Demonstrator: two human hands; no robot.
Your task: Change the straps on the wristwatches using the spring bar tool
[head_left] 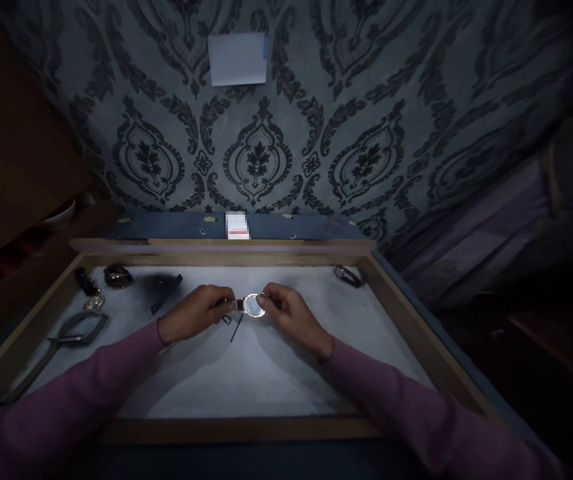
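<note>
A wristwatch (pixel 254 305) with a bright round face is held between both hands over the white base of a wooden tray (pixel 236 430). My left hand (pixel 199 312) pinches its dark strap on the left side. With thumb and fingers, my right hand (pixel 294 317) grips the right side of the watch, hiding the strap there. Just below the watch lies a thin dark stick-like piece (pixel 236 329), and a small dark loop (pixel 226 320) sits close to my left fingertips.
Along the tray's left side lie a gold-faced watch (pixel 93 300), a brown-red bracelet-like piece (pixel 117 276), a grey strap watch (pixel 81 328) and a dark flat strip (pixel 166 295). Another watch (pixel 349 275) rests at the back right. A small white box (pixel 237 227) stands behind the tray.
</note>
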